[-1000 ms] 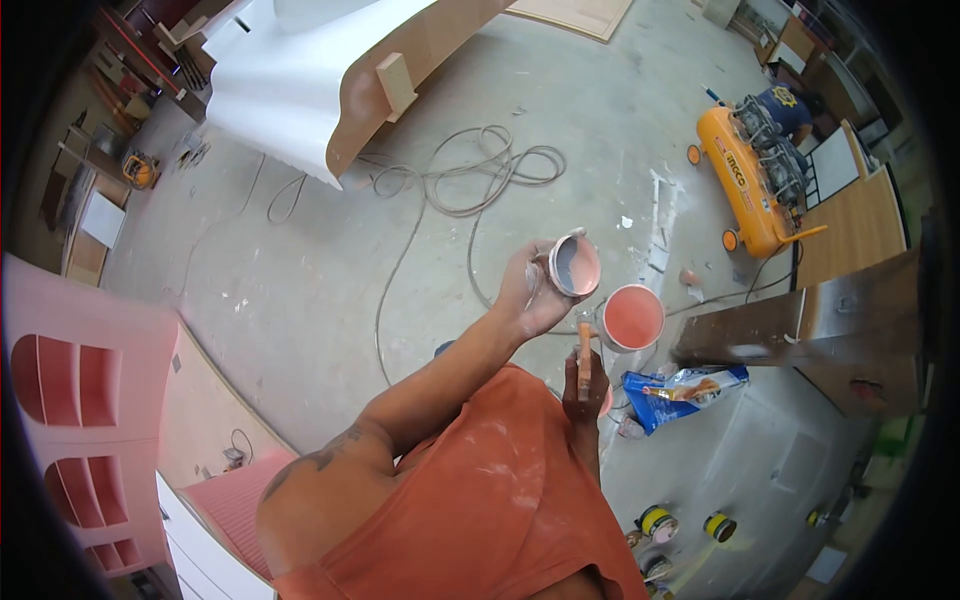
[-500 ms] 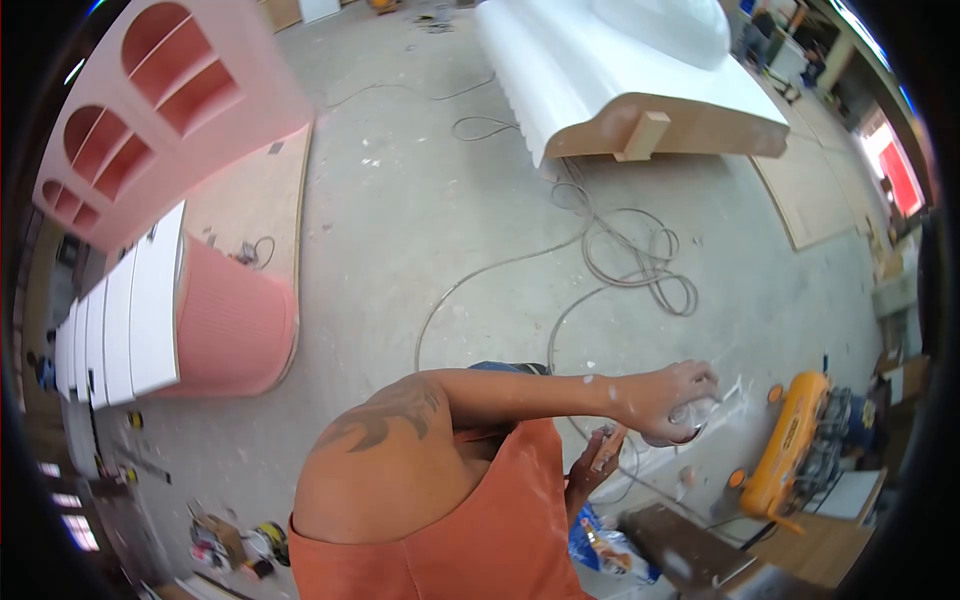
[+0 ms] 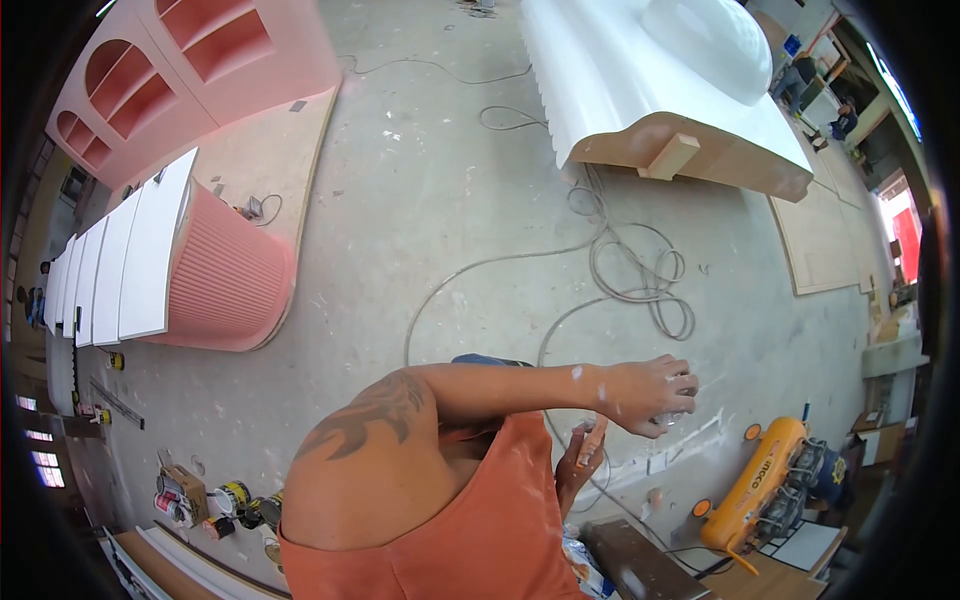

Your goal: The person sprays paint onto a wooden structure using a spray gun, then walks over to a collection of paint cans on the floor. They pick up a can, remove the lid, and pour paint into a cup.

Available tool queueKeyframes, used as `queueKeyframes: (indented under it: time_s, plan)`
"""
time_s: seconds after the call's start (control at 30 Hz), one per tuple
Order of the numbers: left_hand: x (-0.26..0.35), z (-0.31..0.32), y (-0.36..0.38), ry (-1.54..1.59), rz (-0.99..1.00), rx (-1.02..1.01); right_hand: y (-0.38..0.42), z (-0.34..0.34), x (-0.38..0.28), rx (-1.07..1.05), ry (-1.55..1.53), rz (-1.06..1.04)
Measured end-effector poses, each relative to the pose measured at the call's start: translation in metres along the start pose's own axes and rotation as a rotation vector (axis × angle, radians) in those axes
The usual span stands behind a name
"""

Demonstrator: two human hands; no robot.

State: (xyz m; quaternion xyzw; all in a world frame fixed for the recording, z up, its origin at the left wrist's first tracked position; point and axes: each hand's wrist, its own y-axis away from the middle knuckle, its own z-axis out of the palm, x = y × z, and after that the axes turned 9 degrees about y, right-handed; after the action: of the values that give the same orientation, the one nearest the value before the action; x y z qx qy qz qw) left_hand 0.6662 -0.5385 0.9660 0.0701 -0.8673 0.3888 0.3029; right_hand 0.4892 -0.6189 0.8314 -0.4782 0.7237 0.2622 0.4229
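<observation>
My left hand point(image 3: 652, 392) reaches across to the right, dusted with white. Its fingers curl around a shiny, whitish, rounded object point(image 3: 668, 420), mostly hidden under the palm; I cannot tell what it is. Below and left of it is my right hand point(image 3: 575, 468), also smeared with white, its fingers bent around something pale orange point(image 3: 593, 440). The two hands are apart. White streaks and pale strips point(image 3: 665, 458) lie on the floor just beyond them.
An orange air compressor point(image 3: 755, 482) stands at right, near a dark board point(image 3: 640, 565). Hoses point(image 3: 640, 292) coil across the concrete floor. A pink ribbed counter point(image 3: 225, 275) and pink arched shelving point(image 3: 225, 90) are left. A large white curved piece point(image 3: 640, 80) stands ahead. Paint cans point(image 3: 232, 497) sit lower left.
My view has shifted, so the compressor and white piece sit lower in it. The left hand has turned, and its fingers now hang downward over the whitish object. Both hands stay closed.
</observation>
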Motion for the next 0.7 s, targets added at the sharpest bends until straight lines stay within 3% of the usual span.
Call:
queueKeyframes:
  time_s: [0.17, 0.5, 0.7]
  plan:
    - [-0.013, 0.001, -0.005, 0.033, 0.008, -0.083, -0.004, 0.000, 0.008, -0.022, -0.038, 0.031]
    - [-0.010, 0.018, -0.010, 0.063, 0.159, -0.011, 0.006, -0.003, 0.006, -0.029, -0.175, 0.063]
    - [-0.022, 0.006, -0.008, 0.179, 0.104, -0.237, 0.004, 0.000, 0.017, -0.030, -0.175, 0.034]
